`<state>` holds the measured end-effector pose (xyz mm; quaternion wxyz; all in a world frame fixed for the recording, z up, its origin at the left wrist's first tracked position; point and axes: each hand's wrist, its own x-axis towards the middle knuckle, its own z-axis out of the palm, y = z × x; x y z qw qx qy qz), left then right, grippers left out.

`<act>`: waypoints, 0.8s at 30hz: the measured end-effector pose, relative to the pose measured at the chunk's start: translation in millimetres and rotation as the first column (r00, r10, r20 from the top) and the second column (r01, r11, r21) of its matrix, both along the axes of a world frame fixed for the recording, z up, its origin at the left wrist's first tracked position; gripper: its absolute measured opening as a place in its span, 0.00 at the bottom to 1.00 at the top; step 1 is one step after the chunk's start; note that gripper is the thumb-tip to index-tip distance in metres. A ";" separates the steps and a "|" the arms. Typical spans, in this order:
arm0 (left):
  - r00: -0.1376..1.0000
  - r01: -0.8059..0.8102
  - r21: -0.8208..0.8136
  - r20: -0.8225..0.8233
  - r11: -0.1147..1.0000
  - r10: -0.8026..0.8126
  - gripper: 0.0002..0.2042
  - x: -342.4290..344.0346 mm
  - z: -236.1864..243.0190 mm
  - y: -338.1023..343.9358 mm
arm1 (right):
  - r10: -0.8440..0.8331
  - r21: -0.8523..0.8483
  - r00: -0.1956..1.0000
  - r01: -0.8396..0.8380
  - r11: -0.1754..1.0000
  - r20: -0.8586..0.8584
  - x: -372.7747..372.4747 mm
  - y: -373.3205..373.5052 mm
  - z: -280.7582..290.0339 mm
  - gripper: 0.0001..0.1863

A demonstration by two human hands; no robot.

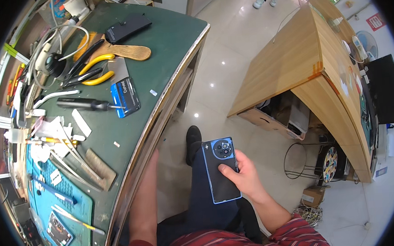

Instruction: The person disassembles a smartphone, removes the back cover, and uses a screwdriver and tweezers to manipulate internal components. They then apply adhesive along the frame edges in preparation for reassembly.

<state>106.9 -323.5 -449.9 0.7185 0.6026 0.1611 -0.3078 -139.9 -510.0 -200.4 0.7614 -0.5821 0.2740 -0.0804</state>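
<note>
A green-topped workbench [165,39] fills the left side, strewn with tools. A light wooden desk [292,58] stands across the tiled floor to the right. On the bench's near end lies a blue work mat [82,206] carrying a small dark circuit board [59,230] and tweezers [66,156]. Farther back lie yellow-handled pliers [95,69], a black-handled screwdriver [83,104] and a blue-and-black flat package [125,96]. The right hand [243,176] grips a dark smartphone [220,166] back-up over the lap, thumb pressed on its rear cover below the round camera ring. The left hand is hidden under the bench edge, so its state cannot be told.
</note>
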 end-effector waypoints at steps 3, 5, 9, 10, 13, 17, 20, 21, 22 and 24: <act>0.996 0.034 0.266 0.067 0.963 -0.054 0.13 23.0 -4.7 -6.9 | 0.006 0.011 0.993 -0.005 1.000 -0.120 10.8 -0.1 5.0 0.21; 0.977 0.135 0.458 0.087 0.878 -0.195 0.13 27.6 3.8 -17.7 | 0.009 0.015 0.991 -0.007 1.000 -0.131 13.3 1.4 7.5 0.22; 0.940 0.238 0.584 0.063 0.776 -0.336 0.14 -3.2 52.3 -17.8 | 0.100 -0.029 0.990 -0.104 0.994 -0.098 19.9 6.4 7.6 0.21; 0.923 0.286 0.467 0.102 0.837 -0.372 0.14 -24.8 74.6 -30.7 | 0.080 -0.067 0.991 -0.087 0.994 -0.105 15.6 7.0 7.7 0.20; 0.945 0.250 -0.081 0.237 0.965 -0.225 0.15 -97.2 160.2 -10.1 | 0.154 -0.154 0.982 -0.169 0.973 -0.104 15.1 12.9 20.0 0.17; 0.951 0.242 -0.225 0.250 0.944 -0.185 0.12 -138.7 244.6 40.0 | 0.285 -0.348 0.953 -0.303 0.887 -0.103 10.7 33.5 45.0 0.16; 0.927 0.230 -0.101 0.327 0.968 -0.186 0.10 -156.3 274.7 67.7 | 0.370 -0.432 0.920 -0.388 0.814 -0.129 2.0 53.8 59.6 0.16; 0.929 0.201 -0.101 0.335 0.974 -0.157 0.10 -160.3 283.5 76.9 | 0.390 -0.449 0.910 -0.408 0.795 -0.137 -0.5 61.4 64.6 0.17; 0.931 0.173 -0.102 0.342 0.980 -0.129 0.10 -164.7 292.7 85.6 | 0.409 -0.465 0.906 -0.409 0.785 -0.107 -2.5 69.0 69.9 0.17; 0.917 0.139 -0.095 0.387 0.986 -0.093 0.09 -173.9 306.9 103.3 | 0.439 -0.499 0.898 -0.400 0.769 -0.043 -6.3 84.1 79.3 0.17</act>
